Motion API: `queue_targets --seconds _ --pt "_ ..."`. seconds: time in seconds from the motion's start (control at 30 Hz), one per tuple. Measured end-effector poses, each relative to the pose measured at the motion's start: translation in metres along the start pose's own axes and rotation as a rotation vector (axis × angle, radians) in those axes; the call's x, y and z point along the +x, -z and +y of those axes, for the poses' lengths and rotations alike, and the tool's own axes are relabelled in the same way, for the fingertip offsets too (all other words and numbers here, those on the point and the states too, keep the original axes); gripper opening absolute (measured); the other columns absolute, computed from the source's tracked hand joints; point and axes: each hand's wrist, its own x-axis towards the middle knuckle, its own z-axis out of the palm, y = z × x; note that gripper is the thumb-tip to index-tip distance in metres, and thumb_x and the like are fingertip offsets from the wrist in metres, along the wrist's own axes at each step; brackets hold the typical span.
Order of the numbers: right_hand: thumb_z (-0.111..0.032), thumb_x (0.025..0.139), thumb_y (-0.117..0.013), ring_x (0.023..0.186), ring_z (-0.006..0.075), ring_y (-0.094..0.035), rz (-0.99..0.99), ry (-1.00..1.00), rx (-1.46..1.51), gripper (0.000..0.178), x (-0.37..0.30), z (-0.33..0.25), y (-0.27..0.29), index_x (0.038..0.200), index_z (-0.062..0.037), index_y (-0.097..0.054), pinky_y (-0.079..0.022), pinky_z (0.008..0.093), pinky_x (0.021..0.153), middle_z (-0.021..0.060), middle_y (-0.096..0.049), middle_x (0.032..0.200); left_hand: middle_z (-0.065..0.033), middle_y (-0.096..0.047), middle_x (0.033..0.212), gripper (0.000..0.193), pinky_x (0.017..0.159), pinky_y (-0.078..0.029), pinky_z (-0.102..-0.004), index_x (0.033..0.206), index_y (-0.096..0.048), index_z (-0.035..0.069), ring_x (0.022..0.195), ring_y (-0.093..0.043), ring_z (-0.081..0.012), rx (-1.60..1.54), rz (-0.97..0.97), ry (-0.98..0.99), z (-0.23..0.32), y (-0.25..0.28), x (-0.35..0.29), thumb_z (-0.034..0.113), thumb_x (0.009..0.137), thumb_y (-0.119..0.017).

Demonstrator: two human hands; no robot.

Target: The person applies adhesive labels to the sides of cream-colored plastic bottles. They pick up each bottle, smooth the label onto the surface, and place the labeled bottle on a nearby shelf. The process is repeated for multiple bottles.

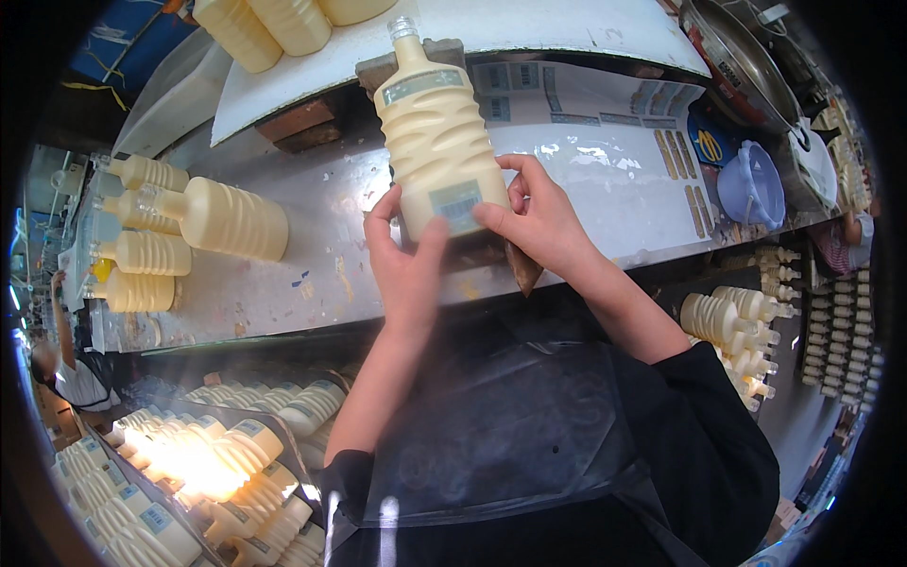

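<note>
A cream-coloured bottle with a wavy ribbed body and a clear neck lies with its neck pointing away from me. Wooden blocks show on both sides of its shoulder. One blue-grey label sits near its base and a narrow band label crosses its shoulder. My left hand is closed around the lower left side, thumb beside the base label. On the lower right side, my right hand grips the bottle, its thumb on the label's edge.
Several similar bottles lie at the table's left. Label pieces and gold strips lie at the right, by a purple bucket and a metal pan. Labelled bottles fill racks below left; more bottles stand right. Another person is far left.
</note>
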Motion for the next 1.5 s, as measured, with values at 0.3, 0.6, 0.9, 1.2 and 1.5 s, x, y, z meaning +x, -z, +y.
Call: queue_targets --seconds 0.3,0.6,0.9,1.2,1.5 --pt "-0.026 0.086 -0.081 0.076 0.0059 -0.046 -0.002 0.008 0.041 0.063 0.001 0.005 -0.001 0.136 0.0004 -0.052 -0.046 0.0234 0.071 -0.0030 -0.045 0.083 -0.0162 -0.043 0.142 0.064 0.107 -0.048 -0.0394 0.145 -0.041 -0.002 0.131 -0.050 -0.0256 0.019 0.009 -0.002 0.001 -0.001 0.000 0.013 0.091 -0.073" --pt "-0.026 0.086 -0.081 0.076 0.0056 -0.046 -0.014 -0.021 0.088 0.061 -0.002 -0.001 0.000 0.135 -0.0008 -0.053 -0.044 0.0228 0.070 -0.0035 -0.045 0.082 -0.0167 -0.045 0.141 0.064 0.108 -0.047 -0.0398 0.143 -0.043 -0.003 0.130 -0.050 -0.0260 0.083 0.032 0.001 0.003 -0.002 0.000 0.014 0.090 -0.074" --pt "-0.028 0.085 -0.082 0.076 0.0060 -0.045 0.007 0.009 0.038 0.062 0.001 0.004 -0.001 0.134 -0.0002 -0.053 -0.044 0.0232 0.070 -0.0034 -0.044 0.082 -0.0182 -0.046 0.138 0.071 0.109 -0.044 -0.0412 0.143 -0.042 -0.004 0.130 -0.048 -0.0277 0.122 0.047 -0.004 0.001 -0.004 0.001 0.018 0.086 -0.077" --pt "-0.031 0.084 -0.082 0.076 0.0067 -0.046 0.019 0.010 0.022 0.065 -0.001 0.001 -0.001 0.134 0.0009 -0.054 -0.044 0.0238 0.071 -0.0027 -0.045 0.082 -0.0175 -0.047 0.136 0.073 0.111 -0.041 -0.0415 0.142 -0.044 -0.004 0.130 -0.047 -0.0279 0.109 0.063 0.000 -0.001 -0.006 0.001 0.022 0.083 -0.079" --pt "-0.025 0.091 -0.075 0.083 0.0069 -0.051 -0.002 -0.067 0.188 0.051 0.007 -0.004 0.017 0.132 -0.0011 -0.057 -0.046 0.0246 0.076 -0.0012 -0.057 0.090 -0.0175 -0.048 0.134 0.075 0.111 -0.040 -0.0427 0.143 -0.044 -0.003 0.130 -0.047 -0.0286 0.109 0.073 -0.024 -0.005 -0.006 0.001 0.024 0.082 -0.079"
